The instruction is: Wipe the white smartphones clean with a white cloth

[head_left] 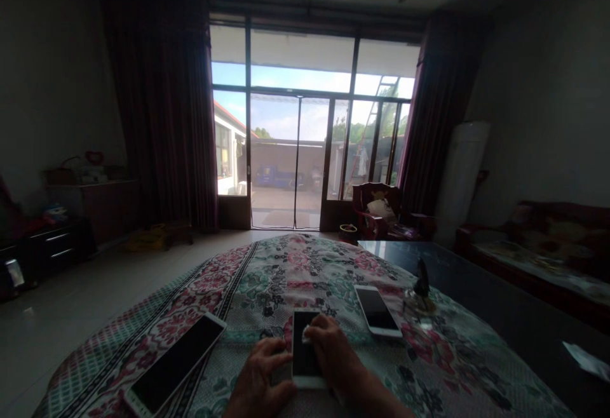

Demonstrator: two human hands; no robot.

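Observation:
A white phone with a dark screen (304,357) lies upright in front of me on a flowered cloth (267,278). My left hand (262,377) rests at its left edge, fingers apart, with the fingertips touching the side. Over the screen, my right hand (336,354) has its fingers pinched on a small white wad (305,333), which touches the glass. A second white phone (378,311) lies to the right, beyond my right hand. On the left, a larger white phone (176,364) lies at a slant, its screen dark.
A glass dish (419,310) with a dark figure stands on the cloth at the right. Beside the cloth is a dark glossy table (481,291) with a pale packet (586,359). Farther back are a red wooden chair (376,211), a sofa and glass doors.

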